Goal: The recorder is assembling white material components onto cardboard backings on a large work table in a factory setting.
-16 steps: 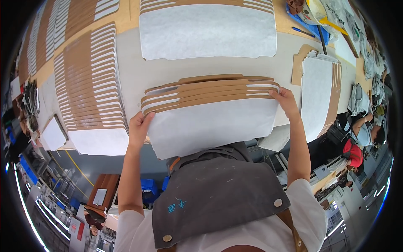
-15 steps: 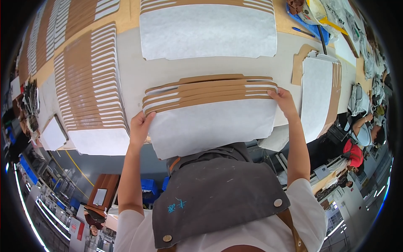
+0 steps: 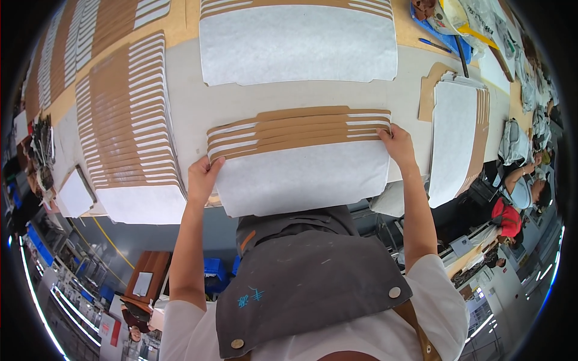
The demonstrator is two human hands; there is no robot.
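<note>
A fanned stack of brown cardboard sheets with white faces [image 3: 304, 180] lies in front of me, its near edge reaching past the table edge. My left hand [image 3: 205, 177] grips the stack's left side, thumb on top and fingers mostly hidden beneath. At the right far corner, my right hand [image 3: 398, 146] pinches the same stack in the same way. Several brown far edges with white stripes show as overlapping steps. Beyond it rests another stack of white-faced sheets [image 3: 298, 45].
To the left, a long fanned row of sheets [image 3: 114, 120] covers the table [image 3: 186, 102]. A smaller stack [image 3: 454, 132] stands at the right. Far right are a blue tray [image 3: 460, 51] with bags and a blue pen [image 3: 435, 46]. Other people work at the right.
The held stack's near edge has moved away from me, and the gap between sheets at its far edge has closed. My right hand has shifted slightly left.
</note>
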